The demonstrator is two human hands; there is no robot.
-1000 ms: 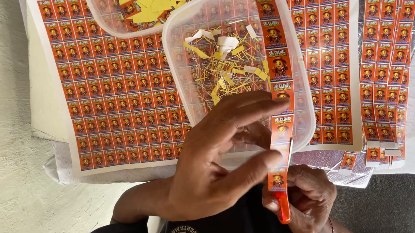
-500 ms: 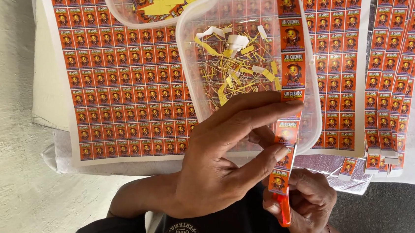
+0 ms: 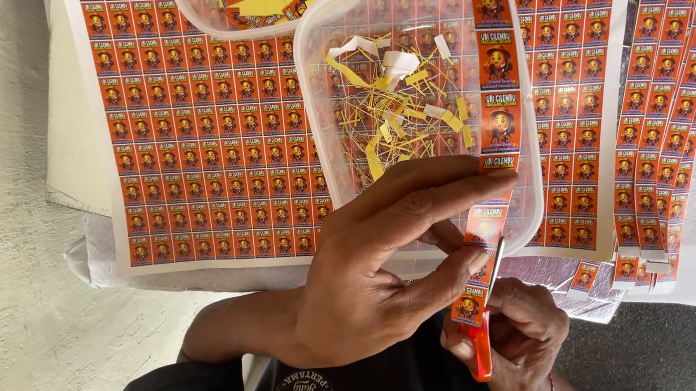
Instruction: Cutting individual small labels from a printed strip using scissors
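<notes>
The left hand [image 3: 366, 280] is pinching a label strip [image 3: 492, 157] over the scrap tub [image 3: 528, 226] while the right hand [image 3: 518, 341], closed on orange scissors [image 3: 481, 347], is trimming its edge, judging by the blade alongside; steady alignment matters.
</notes>
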